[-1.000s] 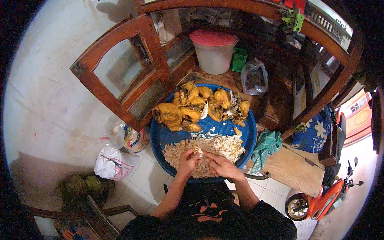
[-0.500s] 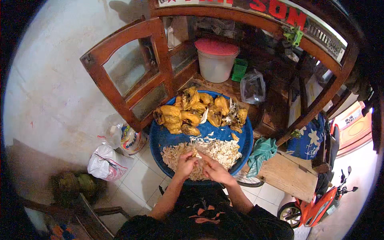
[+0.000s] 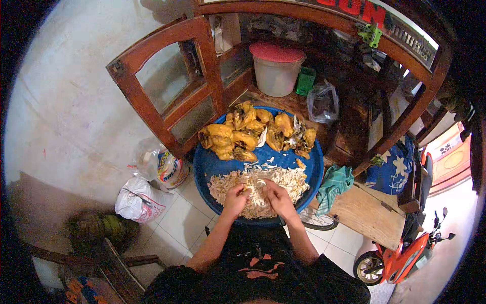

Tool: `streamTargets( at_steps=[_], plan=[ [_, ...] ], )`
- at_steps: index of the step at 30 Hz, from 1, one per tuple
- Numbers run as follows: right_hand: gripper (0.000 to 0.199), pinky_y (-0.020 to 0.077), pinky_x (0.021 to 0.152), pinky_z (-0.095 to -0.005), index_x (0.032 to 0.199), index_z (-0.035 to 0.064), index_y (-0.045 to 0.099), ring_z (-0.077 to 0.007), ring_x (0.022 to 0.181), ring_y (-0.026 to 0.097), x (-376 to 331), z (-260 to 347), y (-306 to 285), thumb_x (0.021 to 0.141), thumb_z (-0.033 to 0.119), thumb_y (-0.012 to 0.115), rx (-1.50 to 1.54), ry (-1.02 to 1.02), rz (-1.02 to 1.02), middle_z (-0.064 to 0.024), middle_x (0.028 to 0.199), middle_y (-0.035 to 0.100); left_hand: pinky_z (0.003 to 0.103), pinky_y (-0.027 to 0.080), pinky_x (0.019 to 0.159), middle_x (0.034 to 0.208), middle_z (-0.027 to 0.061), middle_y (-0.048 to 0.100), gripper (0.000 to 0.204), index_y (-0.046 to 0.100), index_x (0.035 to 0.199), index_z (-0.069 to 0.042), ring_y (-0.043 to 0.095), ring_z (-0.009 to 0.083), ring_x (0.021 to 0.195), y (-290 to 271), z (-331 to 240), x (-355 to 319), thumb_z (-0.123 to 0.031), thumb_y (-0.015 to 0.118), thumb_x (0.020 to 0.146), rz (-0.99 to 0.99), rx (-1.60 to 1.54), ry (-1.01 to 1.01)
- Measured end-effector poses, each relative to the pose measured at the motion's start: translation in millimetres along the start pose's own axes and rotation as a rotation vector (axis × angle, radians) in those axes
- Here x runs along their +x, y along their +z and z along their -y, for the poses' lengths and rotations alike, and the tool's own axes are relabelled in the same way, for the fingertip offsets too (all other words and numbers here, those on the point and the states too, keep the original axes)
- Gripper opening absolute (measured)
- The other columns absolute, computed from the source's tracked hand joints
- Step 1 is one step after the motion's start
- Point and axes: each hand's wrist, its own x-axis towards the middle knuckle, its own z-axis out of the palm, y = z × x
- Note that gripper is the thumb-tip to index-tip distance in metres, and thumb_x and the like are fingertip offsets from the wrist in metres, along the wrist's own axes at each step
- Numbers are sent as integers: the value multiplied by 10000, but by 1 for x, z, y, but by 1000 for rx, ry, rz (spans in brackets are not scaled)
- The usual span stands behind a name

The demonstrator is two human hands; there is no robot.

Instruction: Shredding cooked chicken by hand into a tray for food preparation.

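Note:
A wide blue round tray [image 3: 212, 167] sits in front of me. Along its near half spreads a pale heap of shredded chicken [image 3: 253, 206]. Over this heap is my left hand [image 3: 236, 200], its fingers pinched around what looks like a small piece of chicken. A short gap away, my right hand [image 3: 279, 199] has curled fingers, their tips among the shreds; whatever they hold is too small to make out. Yellow-brown cooked chicken pieces [image 3: 220, 140] are piled on the tray's far half, some with dark patches.
Behind the tray stands a wooden cabinet with an open door [image 3: 169, 119], holding a red-lidded white bucket [image 3: 278, 71], a green basket [image 3: 305, 81] and a clear plastic bag [image 3: 323, 103]. White sacks [image 3: 139, 200] lie left. A green cloth [image 3: 335, 186] drapes over a wooden board [image 3: 364, 215] at right.
My hands have moved apart from their meeting point over the shreds, the right one slightly to the right. The whole view has shifted a little.

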Motion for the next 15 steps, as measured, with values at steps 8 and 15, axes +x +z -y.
streamTargets(
  at_steps=[8,15],
  plan=[
    [357,489,632,-351,1290,62,474,-212,632,574,-2,34,-10,953,181,461,-169,-63,-60,-114,724,583,252,511,567,721,25,577,104,596,870,29,579,104,619,0,-9,-7,-71,568,873,102,21,10],
    [427,469,552,-329,1352,73,408,-177,568,535,-9,41,5,936,155,455,-229,-31,136,-48,741,604,283,556,623,767,77,612,156,592,976,59,626,155,663,-4,-2,-2,-42,522,880,118,-39,52]
  ],
)
